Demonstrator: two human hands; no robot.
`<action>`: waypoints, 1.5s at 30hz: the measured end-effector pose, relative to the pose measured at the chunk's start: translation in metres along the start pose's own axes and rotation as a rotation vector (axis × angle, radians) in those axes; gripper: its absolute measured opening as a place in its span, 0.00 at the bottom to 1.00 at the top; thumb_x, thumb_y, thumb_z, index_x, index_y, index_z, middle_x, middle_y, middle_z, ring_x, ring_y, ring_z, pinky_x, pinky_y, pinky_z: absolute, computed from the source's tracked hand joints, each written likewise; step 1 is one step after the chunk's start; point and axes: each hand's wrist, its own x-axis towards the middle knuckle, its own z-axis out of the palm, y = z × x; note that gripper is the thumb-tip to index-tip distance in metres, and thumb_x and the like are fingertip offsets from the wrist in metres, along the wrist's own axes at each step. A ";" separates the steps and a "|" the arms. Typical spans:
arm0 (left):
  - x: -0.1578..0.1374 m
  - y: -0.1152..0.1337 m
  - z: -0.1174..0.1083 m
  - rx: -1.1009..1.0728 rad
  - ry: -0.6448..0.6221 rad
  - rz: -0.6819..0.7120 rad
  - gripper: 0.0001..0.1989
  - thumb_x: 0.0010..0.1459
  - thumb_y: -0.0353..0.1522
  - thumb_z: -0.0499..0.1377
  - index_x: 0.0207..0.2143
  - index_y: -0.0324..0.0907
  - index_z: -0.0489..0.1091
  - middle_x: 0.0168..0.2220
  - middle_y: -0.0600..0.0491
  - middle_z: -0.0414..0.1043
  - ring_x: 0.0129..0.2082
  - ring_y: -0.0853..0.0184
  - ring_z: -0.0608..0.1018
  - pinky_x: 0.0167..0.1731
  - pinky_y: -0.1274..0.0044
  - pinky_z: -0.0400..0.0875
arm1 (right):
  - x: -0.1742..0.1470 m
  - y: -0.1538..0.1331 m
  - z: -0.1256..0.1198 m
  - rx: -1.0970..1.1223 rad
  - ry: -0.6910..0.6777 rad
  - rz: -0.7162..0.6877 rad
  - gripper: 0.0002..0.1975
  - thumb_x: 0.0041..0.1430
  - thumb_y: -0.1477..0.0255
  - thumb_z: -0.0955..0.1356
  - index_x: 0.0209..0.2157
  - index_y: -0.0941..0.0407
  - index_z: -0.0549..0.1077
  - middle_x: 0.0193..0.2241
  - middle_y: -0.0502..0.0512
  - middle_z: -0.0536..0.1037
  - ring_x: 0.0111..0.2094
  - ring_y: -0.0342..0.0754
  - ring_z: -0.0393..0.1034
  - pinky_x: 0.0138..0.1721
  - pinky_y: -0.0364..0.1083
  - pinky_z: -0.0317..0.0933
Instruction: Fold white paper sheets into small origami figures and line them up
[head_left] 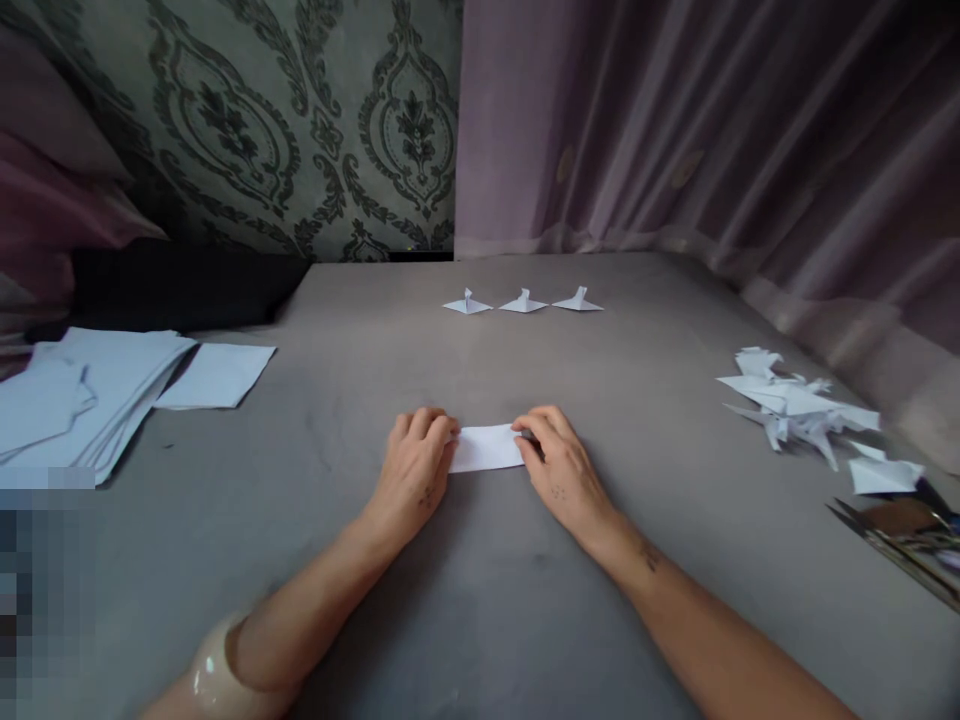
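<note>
A white sheet of paper (486, 447), folded into a narrow rectangle, is held level between my two hands, just over or on the grey surface. My left hand (420, 455) grips its left end, fingers bent and closed on the edge. At the right end, my right hand (559, 465) pinches the paper between thumb and fingers. The fingertips cover both short ends. Beyond the hands, three small folded paper figures (523, 301) stand in a row.
Grey cloth (360, 360) covers the table. On the left lie a stack of white paper (127, 370) and a separate sheet (221, 376). A pile of folded paper figures (795, 405) sits at right, near scissors (885, 545). A pink curtain (600, 130) hangs behind.
</note>
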 end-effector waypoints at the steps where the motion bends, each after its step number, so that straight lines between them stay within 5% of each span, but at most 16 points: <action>1: 0.001 0.000 0.001 0.000 -0.035 0.071 0.10 0.62 0.26 0.47 0.41 0.41 0.67 0.43 0.47 0.68 0.41 0.61 0.66 0.43 0.68 0.65 | 0.000 0.001 -0.001 0.011 -0.026 -0.063 0.11 0.58 0.82 0.61 0.37 0.56 0.72 0.38 0.56 0.71 0.40 0.47 0.67 0.44 0.47 0.63; 5: 0.002 -0.001 0.000 -0.042 -0.106 0.201 0.14 0.63 0.23 0.45 0.42 0.40 0.68 0.42 0.48 0.70 0.39 0.64 0.69 0.41 0.73 0.67 | 0.002 0.004 -0.006 0.027 -0.127 -0.237 0.15 0.57 0.86 0.60 0.33 0.57 0.75 0.36 0.55 0.74 0.39 0.46 0.66 0.43 0.46 0.63; 14: -0.001 -0.004 0.003 -0.107 -0.058 0.109 0.08 0.60 0.33 0.54 0.40 0.41 0.70 0.43 0.49 0.71 0.40 0.62 0.70 0.42 0.71 0.67 | -0.010 -0.001 -0.030 -0.141 -0.315 -0.350 0.23 0.57 0.88 0.57 0.45 0.56 0.75 0.47 0.56 0.74 0.50 0.48 0.65 0.51 0.49 0.62; 22: -0.009 -0.001 -0.004 -0.155 -0.079 0.121 0.09 0.62 0.30 0.51 0.41 0.41 0.70 0.44 0.48 0.71 0.43 0.62 0.71 0.46 0.70 0.66 | -0.037 -0.010 -0.031 -0.409 -0.263 -0.347 0.22 0.56 0.86 0.57 0.48 0.63 0.71 0.50 0.62 0.71 0.51 0.51 0.63 0.50 0.49 0.62; 30: -0.015 0.008 -0.010 0.074 -0.113 0.199 0.13 0.65 0.30 0.46 0.36 0.41 0.71 0.40 0.48 0.71 0.41 0.63 0.72 0.41 0.72 0.69 | -0.041 -0.033 -0.029 -0.610 -0.220 -0.306 0.11 0.57 0.79 0.60 0.34 0.61 0.74 0.40 0.60 0.74 0.40 0.51 0.64 0.44 0.49 0.57; 35: -0.025 0.010 -0.020 0.191 -0.199 0.276 0.14 0.62 0.25 0.47 0.44 0.40 0.70 0.44 0.48 0.73 0.46 0.62 0.72 0.44 0.73 0.70 | -0.039 -0.047 -0.022 -0.687 -0.208 -0.228 0.11 0.59 0.72 0.61 0.32 0.60 0.73 0.33 0.60 0.74 0.37 0.52 0.64 0.42 0.49 0.53; 42: -0.043 0.012 -0.033 0.277 -0.267 0.224 0.21 0.58 0.21 0.47 0.52 0.37 0.67 0.51 0.45 0.70 0.50 0.61 0.72 0.48 0.71 0.71 | -0.046 -0.075 -0.007 -0.800 -0.187 -0.184 0.22 0.64 0.62 0.59 0.57 0.55 0.64 0.36 0.63 0.74 0.38 0.54 0.65 0.40 0.51 0.50; 45: -0.046 0.015 -0.035 0.283 -0.275 0.192 0.19 0.58 0.22 0.48 0.50 0.38 0.68 0.49 0.45 0.71 0.50 0.60 0.72 0.47 0.71 0.71 | -0.046 -0.088 0.002 -0.882 -0.236 -0.194 0.26 0.64 0.57 0.59 0.59 0.54 0.62 0.34 0.66 0.75 0.36 0.55 0.66 0.36 0.51 0.50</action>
